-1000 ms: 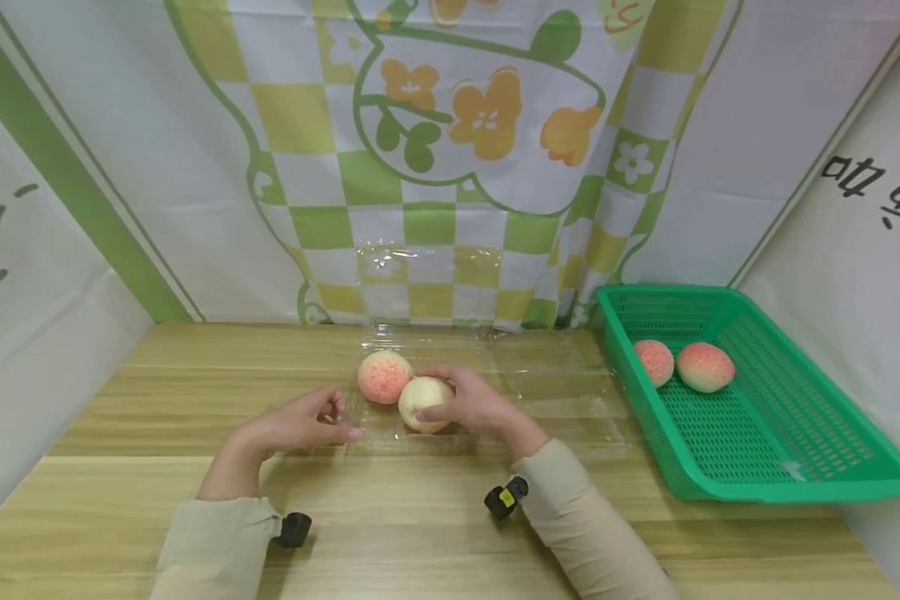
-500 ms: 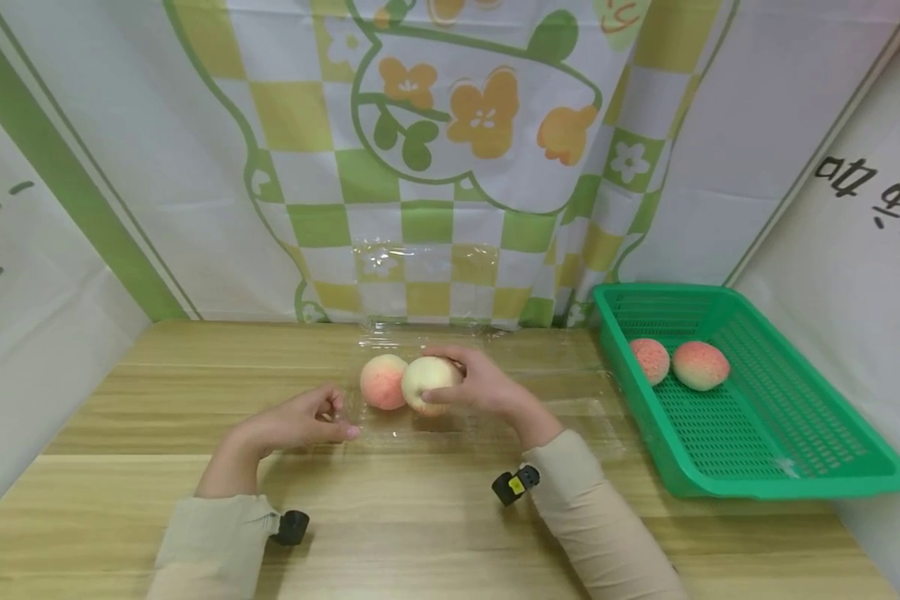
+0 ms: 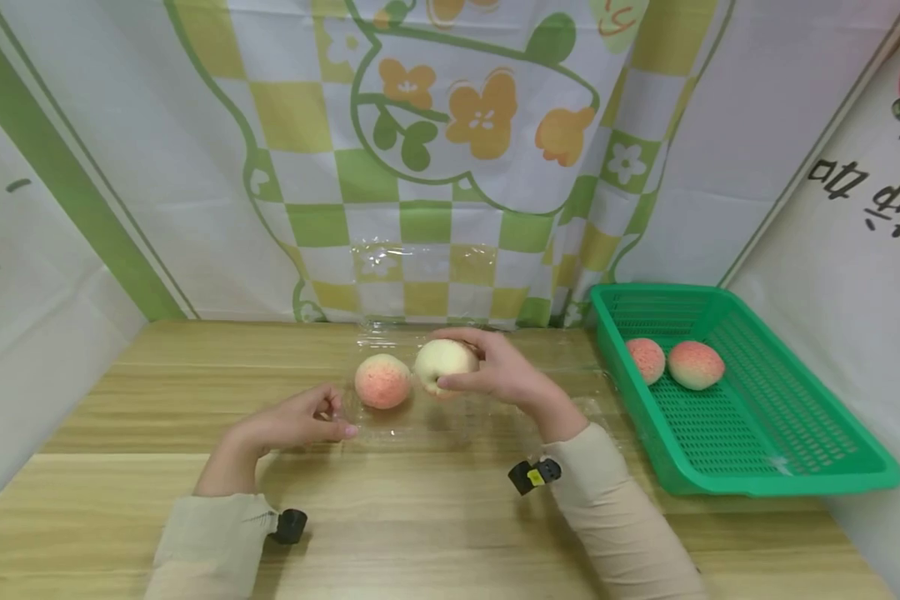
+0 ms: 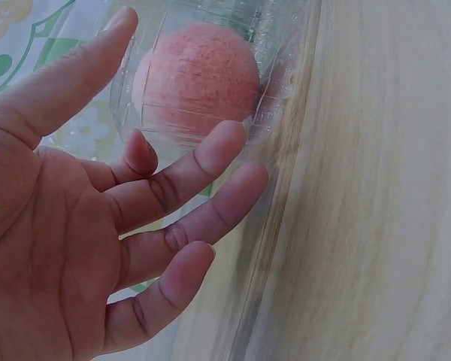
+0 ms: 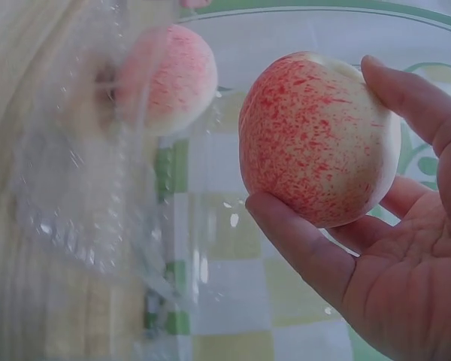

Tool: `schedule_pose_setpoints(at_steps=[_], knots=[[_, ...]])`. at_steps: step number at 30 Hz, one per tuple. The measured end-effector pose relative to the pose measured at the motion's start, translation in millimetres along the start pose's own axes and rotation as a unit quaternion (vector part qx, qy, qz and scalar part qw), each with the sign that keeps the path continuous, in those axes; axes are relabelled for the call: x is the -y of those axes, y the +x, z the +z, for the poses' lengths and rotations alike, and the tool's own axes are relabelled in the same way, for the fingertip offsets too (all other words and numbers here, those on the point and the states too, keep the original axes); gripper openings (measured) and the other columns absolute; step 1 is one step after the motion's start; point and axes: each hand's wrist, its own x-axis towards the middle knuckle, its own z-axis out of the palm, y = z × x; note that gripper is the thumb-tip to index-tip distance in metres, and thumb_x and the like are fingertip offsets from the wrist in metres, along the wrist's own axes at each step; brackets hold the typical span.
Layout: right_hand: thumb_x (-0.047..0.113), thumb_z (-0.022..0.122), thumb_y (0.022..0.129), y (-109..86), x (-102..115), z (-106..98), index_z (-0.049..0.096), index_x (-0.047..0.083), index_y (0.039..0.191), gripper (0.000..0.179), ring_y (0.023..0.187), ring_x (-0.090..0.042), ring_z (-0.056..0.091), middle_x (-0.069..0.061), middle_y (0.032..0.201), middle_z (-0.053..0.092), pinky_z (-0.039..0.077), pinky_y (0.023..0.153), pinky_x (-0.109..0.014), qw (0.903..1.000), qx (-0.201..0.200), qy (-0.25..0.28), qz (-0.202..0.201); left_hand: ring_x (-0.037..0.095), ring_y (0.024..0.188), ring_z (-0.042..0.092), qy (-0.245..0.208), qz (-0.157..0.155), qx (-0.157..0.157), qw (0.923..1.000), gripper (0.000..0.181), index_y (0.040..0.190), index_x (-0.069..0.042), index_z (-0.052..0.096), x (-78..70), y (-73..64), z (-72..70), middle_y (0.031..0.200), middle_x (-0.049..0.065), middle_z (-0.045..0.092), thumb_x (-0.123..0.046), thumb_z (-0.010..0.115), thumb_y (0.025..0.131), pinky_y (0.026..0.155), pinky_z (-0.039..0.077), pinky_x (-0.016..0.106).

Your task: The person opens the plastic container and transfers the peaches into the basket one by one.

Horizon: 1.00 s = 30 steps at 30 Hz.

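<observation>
My right hand point(image 3: 506, 373) grips a peach point(image 3: 442, 360), pale with red speckles, its thumb and fingers around it. In the head view this peach is raised over the clear plastic box point(image 3: 427, 427); the right wrist view shows its speckled side point(image 5: 308, 143). A second pink peach point(image 3: 382, 382) sits inside the box, at its left end. My left hand point(image 3: 292, 423) is at the box's left front corner. In the left wrist view, the left hand point(image 4: 113, 218) has loosely bent fingers and its thumb beside the box wall, with the boxed peach point(image 4: 199, 83) just beyond.
A green slotted basket point(image 3: 690, 467) stands on the right of the wooden table point(image 3: 405, 525), with two more peaches point(image 3: 696, 365) inside. The box's clear lid point(image 3: 423, 267) stands upright against the patterned curtain point(image 3: 427, 179). More clear plastic point(image 3: 570, 392) lies between box and basket.
My right hand has lifted the gripped peach and shifted it up and to the right, away from the other peach. My left hand has stayed at the box corner.
</observation>
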Motion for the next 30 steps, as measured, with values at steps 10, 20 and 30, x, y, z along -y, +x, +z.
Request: schedule_pose_setpoints(at_steps=[10, 20, 30], knots=[[0.012, 0.079, 0.084, -13.5, 5.7, -27.4, 0.054, 0.014, 0.142, 0.063, 0.115, -0.029, 0.059, -0.01, 0.142, 0.055, 0.052, 0.086, -0.034, 0.9996, -0.027, 0.002, -0.01, 0.019, 0.074, 0.043, 0.0, -0.005, -0.001, 1.0, 0.042, 0.104, -0.004, 0.043, 0.4, -0.6, -0.2, 0.084, 0.004, 0.046, -0.03, 0.073, 0.091, 0.061, 0.041, 0.029], [0.013, 0.08, 0.084, -29.2, 12.2, -55.4, 0.054, 0.017, 0.142, 0.063, 0.119, -0.031, 0.057, -0.008, 0.145, 0.052, 0.051, 0.088, -0.037, 0.9989, -0.043, -0.007, -0.019, 0.02, 0.076, 0.042, -0.002, 0.0, 0.005, 1.0, 0.041, 0.104, -0.004, 0.044, 0.3, -1.1, -0.2, 0.084, 0.004, 0.045, -0.03, 0.072, 0.092, 0.062, 0.041, 0.03], [0.012, 0.078, 0.085, -48.3, 15.3, -91.2, 0.052, 0.017, 0.143, 0.064, 0.115, -0.027, 0.058, -0.01, 0.142, 0.054, 0.052, 0.087, -0.033, 0.9971, -0.072, -0.013, -0.021, 0.019, 0.075, 0.041, -0.003, -0.002, 0.005, 1.0, 0.04, 0.104, -0.004, 0.043, 2.1, 0.1, -0.3, 0.083, 0.003, 0.044, -0.03, 0.071, 0.092, 0.061, 0.04, 0.029]])
